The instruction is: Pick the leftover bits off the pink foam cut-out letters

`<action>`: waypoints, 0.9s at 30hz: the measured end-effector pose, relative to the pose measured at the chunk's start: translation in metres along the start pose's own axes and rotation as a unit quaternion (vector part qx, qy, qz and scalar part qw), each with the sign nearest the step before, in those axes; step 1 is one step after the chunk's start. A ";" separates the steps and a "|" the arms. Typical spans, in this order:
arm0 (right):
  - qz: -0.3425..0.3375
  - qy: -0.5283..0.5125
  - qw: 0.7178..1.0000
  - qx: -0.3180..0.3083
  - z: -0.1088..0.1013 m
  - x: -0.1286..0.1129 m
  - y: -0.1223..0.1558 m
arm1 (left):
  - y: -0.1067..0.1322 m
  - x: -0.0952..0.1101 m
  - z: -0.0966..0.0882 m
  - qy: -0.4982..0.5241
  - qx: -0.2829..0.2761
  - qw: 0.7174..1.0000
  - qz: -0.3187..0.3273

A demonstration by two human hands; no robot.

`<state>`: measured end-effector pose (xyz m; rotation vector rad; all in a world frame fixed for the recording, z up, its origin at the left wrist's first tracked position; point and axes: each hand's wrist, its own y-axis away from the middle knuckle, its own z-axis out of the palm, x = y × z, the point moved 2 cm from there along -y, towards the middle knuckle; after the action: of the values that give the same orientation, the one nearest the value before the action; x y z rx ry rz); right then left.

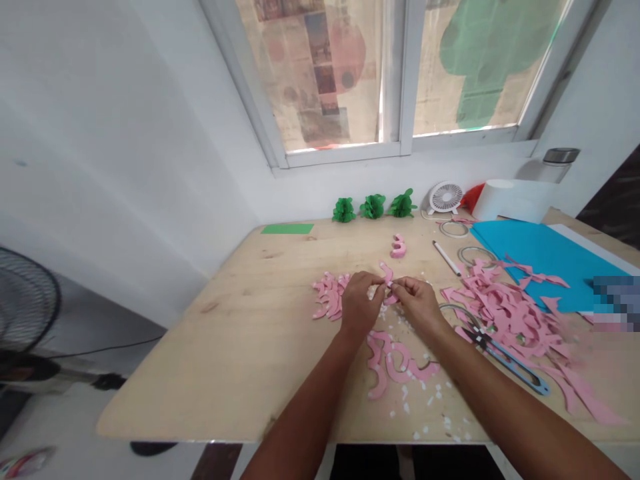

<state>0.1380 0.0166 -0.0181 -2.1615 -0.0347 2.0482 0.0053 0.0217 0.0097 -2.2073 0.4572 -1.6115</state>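
A curved pink strip stood up between the person's hands, just above the middle of the wooden table. The left hand and the right hand met at it, both closed in a narrow pinch. The right fingers gripped the strip's lower part, and the left fingertips pressed in beside them, though the exact contact was partly hidden.

Just left of the hands lay a heap of curved pink pieces. Directly below the wrists, more pink pieces lay among small white scraps. A small stack of pink pieces sat beyond the hands.

To the right was a much larger pile of pink offcuts, with black-handled snips resting against its near side. The pile partly covered a blue sheet. Nearby lay a white pen and two thin wire rings.

Along the far edge stood three green paper trees, a small white fan and a white roll. A green sheet lay at the far left, below a window.
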 end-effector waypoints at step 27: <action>-0.085 0.145 0.986 -0.005 0.000 -0.010 0.008 | -0.004 -0.008 -0.001 0.042 -0.045 0.993 -0.104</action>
<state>0.1364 0.0071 -0.0090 -2.3506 -0.1866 1.6327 0.0025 0.0286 0.0047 -2.3255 0.3369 -1.8291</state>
